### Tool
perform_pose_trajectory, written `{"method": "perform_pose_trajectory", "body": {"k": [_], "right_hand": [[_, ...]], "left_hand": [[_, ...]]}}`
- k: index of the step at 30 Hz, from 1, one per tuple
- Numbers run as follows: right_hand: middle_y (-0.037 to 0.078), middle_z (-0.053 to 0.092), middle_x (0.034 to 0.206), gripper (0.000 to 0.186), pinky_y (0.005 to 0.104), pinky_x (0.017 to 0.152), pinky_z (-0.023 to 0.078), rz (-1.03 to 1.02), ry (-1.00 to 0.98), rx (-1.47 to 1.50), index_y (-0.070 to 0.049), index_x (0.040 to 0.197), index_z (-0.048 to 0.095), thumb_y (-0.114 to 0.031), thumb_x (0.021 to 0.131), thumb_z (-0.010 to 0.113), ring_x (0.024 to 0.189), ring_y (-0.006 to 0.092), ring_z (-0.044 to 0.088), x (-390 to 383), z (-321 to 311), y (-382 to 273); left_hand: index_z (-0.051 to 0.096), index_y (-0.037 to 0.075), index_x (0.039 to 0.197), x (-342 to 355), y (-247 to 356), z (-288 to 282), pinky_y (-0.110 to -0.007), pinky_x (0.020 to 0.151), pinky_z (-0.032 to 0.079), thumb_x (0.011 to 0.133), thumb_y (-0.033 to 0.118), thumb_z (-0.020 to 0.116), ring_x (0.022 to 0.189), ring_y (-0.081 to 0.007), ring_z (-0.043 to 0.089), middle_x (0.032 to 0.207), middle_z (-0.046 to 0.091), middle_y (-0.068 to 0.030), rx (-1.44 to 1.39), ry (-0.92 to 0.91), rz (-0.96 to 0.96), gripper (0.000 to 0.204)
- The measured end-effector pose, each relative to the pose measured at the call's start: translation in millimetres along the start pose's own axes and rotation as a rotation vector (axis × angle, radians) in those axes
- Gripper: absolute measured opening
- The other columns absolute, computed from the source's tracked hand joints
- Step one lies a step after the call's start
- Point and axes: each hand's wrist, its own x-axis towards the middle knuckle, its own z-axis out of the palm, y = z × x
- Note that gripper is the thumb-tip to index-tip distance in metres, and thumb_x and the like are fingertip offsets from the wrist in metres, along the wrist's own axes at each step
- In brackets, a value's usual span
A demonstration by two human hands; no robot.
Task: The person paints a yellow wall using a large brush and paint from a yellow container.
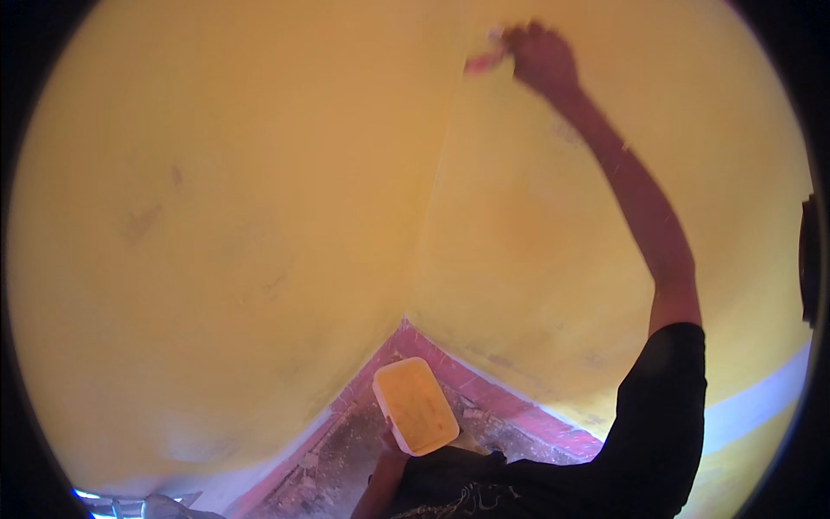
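My right hand is raised high against the right-hand wall, close to the corner, its fingers closed round a paintbrush. The brush looks reddish and is blurred; it points left toward the corner line. Low in front of my body, my left hand grips the left side of a white rectangular tub. Yellow paint shows inside it. Most of the left fingers are hidden by the tub.
Two yellow walls meet in a corner, with dark smudges on them. A reddish-pink skirting runs along their base above a speckled floor. A dark object is at the right edge. Metallic-looking things lie at lower left.
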Motion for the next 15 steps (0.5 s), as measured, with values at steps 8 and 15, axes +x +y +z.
{"method": "perform_pose_trajectory", "body": {"k": [8, 15], "right_hand": [[0.006, 0.056, 0.088, 0.033, 0.0375, 0.073, 0.043, -0.292, -0.433, 0.343, -0.010, 0.090, 0.060, -0.004, 0.058, 0.061, 0.089, 0.0245, 0.052, -204.7, 72.6, -125.5], [0.009, 0.058, 0.083, 0.023, 0.0390, 0.070, 0.046, 0.048, -0.150, 0.038, -0.010, 0.087, 0.062, -0.006, 0.065, 0.057, 0.084, 0.0274, 0.056, -6.8, 7.9, -2.7]], "left_hand": [[0.036, 0.008, 0.133, 0.1, -7.8, -48.5, -0.049, 0.098, 0.037, 0.081, 0.045, 0.054, 0.115, -0.0321, 0.047, 0.129, 0.046, -0.0126, -0.085, -0.048, -0.061, 0.066], [0.038, 0.007, 0.131, 1.5, -7.1, -10.4, -0.049, 0.097, 0.037, 0.081, 0.045, 0.054, 0.114, -0.0329, 0.049, 0.127, 0.048, -0.0130, -0.031, 0.033, -0.038, 0.065]]}}
